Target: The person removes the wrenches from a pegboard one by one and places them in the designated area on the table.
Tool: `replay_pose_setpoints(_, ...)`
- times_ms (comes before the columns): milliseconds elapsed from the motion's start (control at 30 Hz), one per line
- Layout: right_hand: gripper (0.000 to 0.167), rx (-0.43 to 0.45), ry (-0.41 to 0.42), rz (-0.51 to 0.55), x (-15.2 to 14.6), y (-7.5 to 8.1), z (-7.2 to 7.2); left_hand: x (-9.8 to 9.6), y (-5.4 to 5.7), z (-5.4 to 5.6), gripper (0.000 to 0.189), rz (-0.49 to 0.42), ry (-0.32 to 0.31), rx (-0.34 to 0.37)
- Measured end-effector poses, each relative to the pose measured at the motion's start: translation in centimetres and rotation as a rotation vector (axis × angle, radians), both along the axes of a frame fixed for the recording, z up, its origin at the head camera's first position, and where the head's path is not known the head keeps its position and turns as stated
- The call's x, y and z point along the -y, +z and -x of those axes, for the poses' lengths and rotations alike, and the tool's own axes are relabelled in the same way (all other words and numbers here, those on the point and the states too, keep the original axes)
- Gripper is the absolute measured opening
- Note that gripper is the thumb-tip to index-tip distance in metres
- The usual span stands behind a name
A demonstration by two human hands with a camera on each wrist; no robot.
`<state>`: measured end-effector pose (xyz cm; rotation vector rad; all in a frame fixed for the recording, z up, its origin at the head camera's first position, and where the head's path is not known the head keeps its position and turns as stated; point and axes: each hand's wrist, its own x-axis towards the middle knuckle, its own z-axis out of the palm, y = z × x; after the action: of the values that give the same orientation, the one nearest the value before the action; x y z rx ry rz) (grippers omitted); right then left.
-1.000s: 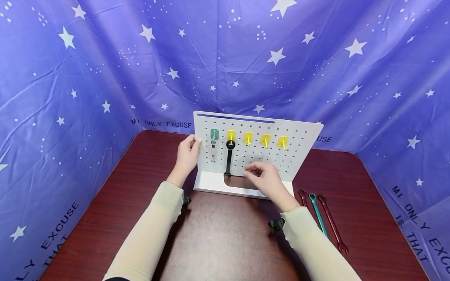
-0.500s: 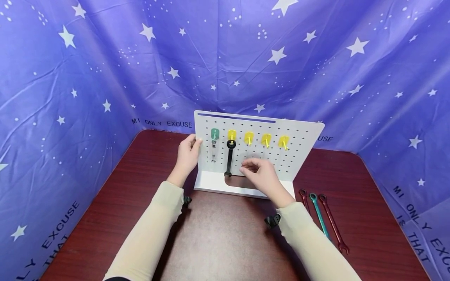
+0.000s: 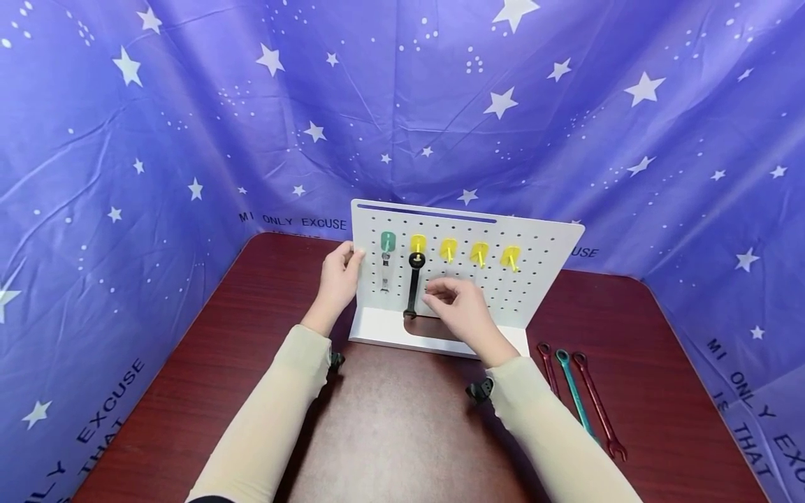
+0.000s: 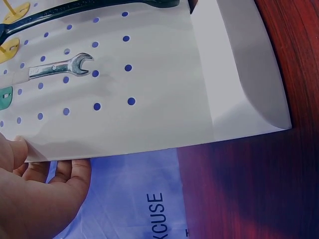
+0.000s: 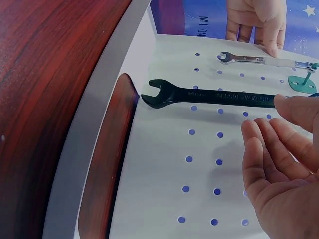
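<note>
My left hand grips the left edge of a white pegboard, thumb on the front face and fingers behind. On the board, a black combination wrench hangs by its ring end from a yellow hook. To its left a small silver wrench hangs under a green hook. My right hand is just right of the black wrench, fingers loosely bent and nothing between them. In the right wrist view its thumb overlaps the wrench's handle.
Several more yellow hooks line the board to the right, with nothing hung on them. Two red wrenches and a teal wrench lie on the dark wood table, right of the board. A starry blue-purple curtain surrounds the table.
My right hand has moved slightly left, closer to the black wrench. The left hand keeps its grip on the board's edge, and the hung wrenches stay in place.
</note>
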<state>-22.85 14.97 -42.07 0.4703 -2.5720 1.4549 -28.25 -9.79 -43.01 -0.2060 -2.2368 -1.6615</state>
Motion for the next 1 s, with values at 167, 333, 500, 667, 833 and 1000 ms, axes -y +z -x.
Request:
replay_pose_setpoints(167,0.014,-0.002,-0.004,0.003,0.4,0.0,0.4,0.0,0.1,0.1,0.017,0.005,0.003,0.003)
replay_pose_setpoints(333,0.016,-0.018,0.003,0.014,0.8,0.1,0.6,0.0,-0.1,0.1,0.016,0.012,0.007,-0.001)
replay_pose_setpoints(500,0.017,-0.039,-0.001,0.020,1.1,0.1,0.7,0.0,-0.1,0.0,0.016,0.021,0.011,-0.003)
replay_pose_setpoints(667,0.017,-0.045,-0.018,0.023,1.4,0.1,0.9,0.0,-0.1,-0.1,0.016,0.026,0.016,-0.015)
replay_pose_setpoints(833,0.016,-0.035,-0.020,0.026,1.7,-0.1,1.0,0.1,-0.3,0.0,0.016,0.029,0.009,-0.003)
replay_pose_setpoints(1000,0.015,-0.022,-0.021,0.033,1.9,-0.3,1.4,0.1,-0.2,0.0,0.016,0.021,0.009,-0.018)
